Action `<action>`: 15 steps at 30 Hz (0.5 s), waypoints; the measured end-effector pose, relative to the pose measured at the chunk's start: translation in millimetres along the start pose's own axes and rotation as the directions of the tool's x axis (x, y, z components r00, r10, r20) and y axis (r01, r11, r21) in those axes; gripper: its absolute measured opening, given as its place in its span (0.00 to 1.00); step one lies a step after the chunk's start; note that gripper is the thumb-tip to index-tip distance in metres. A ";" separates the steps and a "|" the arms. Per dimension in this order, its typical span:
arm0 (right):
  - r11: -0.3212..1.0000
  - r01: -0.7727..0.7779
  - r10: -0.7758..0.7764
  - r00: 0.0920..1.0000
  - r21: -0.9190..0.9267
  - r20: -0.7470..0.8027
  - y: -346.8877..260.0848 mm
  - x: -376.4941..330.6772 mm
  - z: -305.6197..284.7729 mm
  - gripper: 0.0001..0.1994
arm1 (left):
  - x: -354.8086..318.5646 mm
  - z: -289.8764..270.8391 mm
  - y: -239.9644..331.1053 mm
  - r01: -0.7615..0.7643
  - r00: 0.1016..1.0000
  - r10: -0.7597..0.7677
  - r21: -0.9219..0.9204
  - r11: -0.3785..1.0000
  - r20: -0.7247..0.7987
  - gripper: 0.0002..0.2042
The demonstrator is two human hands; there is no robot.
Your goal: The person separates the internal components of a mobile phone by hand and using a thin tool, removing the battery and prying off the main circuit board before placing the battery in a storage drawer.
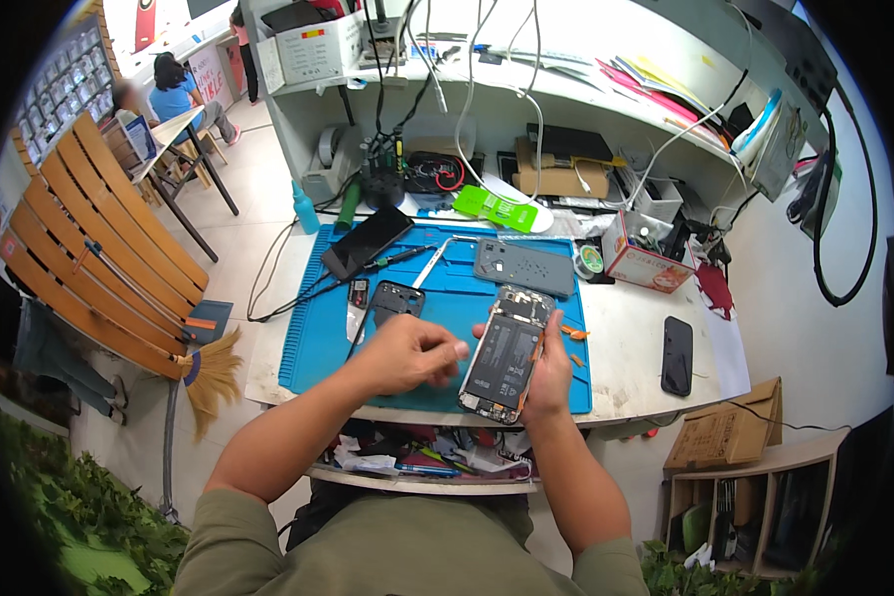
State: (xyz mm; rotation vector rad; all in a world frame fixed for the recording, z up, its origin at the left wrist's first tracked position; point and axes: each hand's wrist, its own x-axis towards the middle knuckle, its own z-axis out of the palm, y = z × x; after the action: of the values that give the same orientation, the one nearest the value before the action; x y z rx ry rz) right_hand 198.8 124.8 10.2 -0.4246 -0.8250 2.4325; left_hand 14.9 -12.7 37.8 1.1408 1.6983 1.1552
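Note:
My right hand [549, 381] holds an opened smartphone [505, 360] tilted above the front of the blue repair mat [432, 395]. Its black battery and bare circuit boards face up. Just left of it hovers my left hand [405, 356], fingers curled in; anything between the fingertips is hidden. Beyond the left hand lies a dark phone housing piece [399, 302] with a camera opening. A grey phone frame [522, 266] rests behind the held phone. On the mat's far left is a black phone screen [368, 244], with a pen-like tool [401, 258] and metal tweezers [431, 264] beside it.
Orange scraps [573, 333] lie right of the held phone. Another black phone [676, 356] sits on the bench's right. A box of tools [650, 260], a solder reel [588, 261] and a blue bottle [304, 209] stand farther back. Cables [459, 129] hang from the shelf. An open drawer [427, 481] is below.

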 end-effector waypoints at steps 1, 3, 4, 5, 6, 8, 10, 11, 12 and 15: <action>1.000 0.029 -0.029 0.999 0.007 -0.040 -1.1 1.2 4.2 0.36 | -3.9 -9.1 -0.1 -0.068 0.992 0.087 0.182 0.981 -0.096 0.19; 0.995 0.095 -0.091 0.987 0.019 -0.135 -4.0 1.6 9.0 0.36 | -16.8 -35.0 14.5 -0.007 0.945 0.218 0.650 0.760 -0.244 0.36; 0.990 0.144 -0.142 0.982 0.002 -0.126 -5.8 3.9 7.4 0.35 | -23.3 -44.2 15.2 0.076 0.928 0.237 0.767 0.637 -0.289 0.41; 0.983 0.180 -0.175 0.973 0.025 -0.151 -7.2 7.9 10.0 0.34 | -27.4 -49.4 16.7 0.167 0.905 0.267 0.852 0.495 -0.333 0.47; 0.975 0.218 -0.206 0.962 0.047 -0.178 -9.6 13.3 13.4 0.34 | -29.4 -50.5 18.1 0.273 0.934 0.065 0.820 0.502 -0.351 0.61; 0.950 0.287 -0.259 0.944 0.120 -0.206 -12.7 27.4 17.4 0.33 | -33.8 -45.3 19.0 0.287 0.952 -0.036 0.839 0.463 -0.305 0.63; 0.926 0.334 -0.294 0.931 0.175 -0.217 -12.7 37.8 23.7 0.33 | -34.5 -41.2 19.5 0.311 0.950 -0.128 0.841 0.443 -0.284 0.64; 0.913 0.355 -0.310 0.924 0.201 -0.226 -11.5 41.0 27.6 0.33 | -35.6 -40.7 17.2 0.314 0.949 -0.121 0.833 0.456 -0.292 0.63; 0.903 0.365 -0.311 0.919 0.226 -0.242 -10.4 43.7 29.9 0.33 | -36.3 -40.4 14.6 0.317 0.947 -0.113 0.825 0.468 -0.300 0.62; 0.895 0.388 -0.325 0.905 0.219 -0.275 -5.4 49.0 23.2 0.34 | -36.3 -41.2 21.8 0.349 0.937 -0.170 0.809 0.473 -0.305 0.58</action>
State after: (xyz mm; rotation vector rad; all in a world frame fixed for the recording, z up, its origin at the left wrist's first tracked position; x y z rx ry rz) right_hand 150.9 145.8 25.4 -0.4004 -0.4177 2.0607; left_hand -6.8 -53.7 74.4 1.2536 2.6185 0.1242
